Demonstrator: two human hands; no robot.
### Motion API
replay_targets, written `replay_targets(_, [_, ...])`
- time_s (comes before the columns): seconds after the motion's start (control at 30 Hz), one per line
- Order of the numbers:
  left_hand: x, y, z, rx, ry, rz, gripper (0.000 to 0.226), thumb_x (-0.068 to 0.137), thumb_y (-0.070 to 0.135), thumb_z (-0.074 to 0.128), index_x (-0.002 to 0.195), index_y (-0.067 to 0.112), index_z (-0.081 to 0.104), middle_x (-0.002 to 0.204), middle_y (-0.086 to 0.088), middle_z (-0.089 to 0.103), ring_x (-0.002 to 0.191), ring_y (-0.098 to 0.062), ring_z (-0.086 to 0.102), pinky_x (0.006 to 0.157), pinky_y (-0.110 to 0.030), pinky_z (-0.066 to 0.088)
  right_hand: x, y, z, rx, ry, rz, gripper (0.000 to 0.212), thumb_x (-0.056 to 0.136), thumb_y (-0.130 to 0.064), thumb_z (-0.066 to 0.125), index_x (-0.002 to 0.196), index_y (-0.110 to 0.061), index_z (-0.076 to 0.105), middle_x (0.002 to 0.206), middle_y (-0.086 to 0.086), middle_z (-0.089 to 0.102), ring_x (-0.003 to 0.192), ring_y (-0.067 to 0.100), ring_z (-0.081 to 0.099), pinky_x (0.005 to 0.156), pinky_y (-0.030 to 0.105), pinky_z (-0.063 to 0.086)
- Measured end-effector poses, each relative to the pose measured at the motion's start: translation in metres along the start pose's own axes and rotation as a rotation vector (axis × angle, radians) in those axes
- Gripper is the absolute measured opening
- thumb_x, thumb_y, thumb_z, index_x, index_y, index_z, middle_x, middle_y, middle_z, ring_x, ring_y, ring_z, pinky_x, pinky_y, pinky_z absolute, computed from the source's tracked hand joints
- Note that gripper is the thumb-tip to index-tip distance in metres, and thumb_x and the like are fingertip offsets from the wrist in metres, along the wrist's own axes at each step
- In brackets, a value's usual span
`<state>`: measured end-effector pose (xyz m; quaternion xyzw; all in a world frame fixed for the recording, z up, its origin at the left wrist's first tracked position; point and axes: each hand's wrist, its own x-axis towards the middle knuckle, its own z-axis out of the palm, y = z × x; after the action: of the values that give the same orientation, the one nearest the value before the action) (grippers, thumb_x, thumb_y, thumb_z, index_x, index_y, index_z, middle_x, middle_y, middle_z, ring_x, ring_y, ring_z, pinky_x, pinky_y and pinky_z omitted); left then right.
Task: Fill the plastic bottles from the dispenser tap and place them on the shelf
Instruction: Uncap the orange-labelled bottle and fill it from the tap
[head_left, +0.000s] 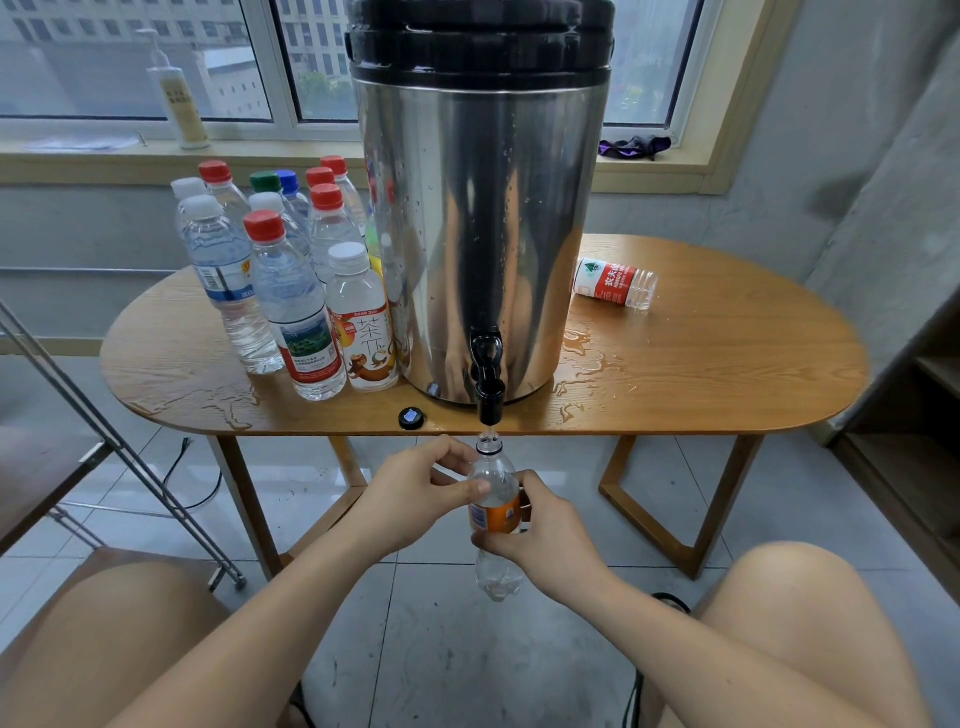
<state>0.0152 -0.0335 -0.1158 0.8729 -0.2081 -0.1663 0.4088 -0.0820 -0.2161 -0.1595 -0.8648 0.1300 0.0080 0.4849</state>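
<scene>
A person's two hands hold a clear, ribbed plastic bottle (498, 512) upright below the table edge, its open mouth just under the black tap (489, 400) above the hands; the left hand (415, 488) pinches the bottle's shoulder between thumb and fingertips; the right hand (540, 530) is curled round its orange label. The tap juts from a cylindrical steel dispenser (483, 208), mirror-bright, beaded with drops and topped by a black lid; it stands on an oval wood-grain table (727, 364) with puddles on it. A small black cap (411, 418) lies at the table edge, just above the left hand. Farther beyond the left hand a cluster of capped bottles (291, 270) stands close beside the dispenser, with red, white, green and blue caps. Beyond the right hand an uncapped bottle with a red label (615, 283) lies on its side. A metal rack (104, 415) slants in well left of the left hand.
</scene>
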Motion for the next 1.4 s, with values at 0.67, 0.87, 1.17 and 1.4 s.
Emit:
replay_targets(0.67, [-0.0005,-0.0002,-0.0002,-0.038,-0.001,0.006,0.027,0.092,0.052,0.081,0.114,0.047,0.067,0.113,0.022,0.072,0.099,0.0,0.072,0.084,-0.03,0.066,0.0012,0.0011,0.0003,-0.003,0.005,-0.005,0.062,0.078,-0.046,0.093,0.125,-0.036,0.054,0.116,-0.013,0.068,0.106,0.008,0.065,0.082,0.021,0.051])
replay_targets(0.87, [-0.0013,0.0026,-0.0005,-0.041,-0.003,0.008,0.024,0.093,0.048,0.081,0.112,0.047,0.066,0.113,0.021,0.072,0.099,-0.001,0.072,0.083,-0.029,0.065,0.0014,0.0016,0.0008,-0.006,0.01,-0.005,0.063,0.078,-0.046,0.094,0.126,-0.036,0.054,0.115,-0.013,0.068,0.106,0.008,0.065,0.083,0.022,0.053])
replay_targets(1.17, [-0.003,0.0043,-0.0014,-0.044,-0.005,0.006,0.027,0.093,0.048,0.081,0.116,0.045,0.067,0.115,0.02,0.072,0.1,-0.001,0.072,0.085,-0.029,0.065,0.0006,0.0004,0.0004,0.0,0.01,-0.012,0.063,0.078,-0.045,0.094,0.127,-0.036,0.055,0.114,-0.014,0.068,0.104,0.006,0.065,0.08,0.019,0.051])
replay_targets(1.4, [-0.003,0.0045,-0.0023,-0.04,-0.009,0.002,0.027,0.093,0.048,0.082,0.116,0.045,0.067,0.114,0.021,0.072,0.101,0.0,0.072,0.087,-0.031,0.065,0.0015,0.0017,0.0009,0.0,0.019,-0.015,0.062,0.077,-0.044,0.094,0.125,-0.036,0.055,0.113,-0.014,0.069,0.103,0.007,0.066,0.082,0.021,0.053])
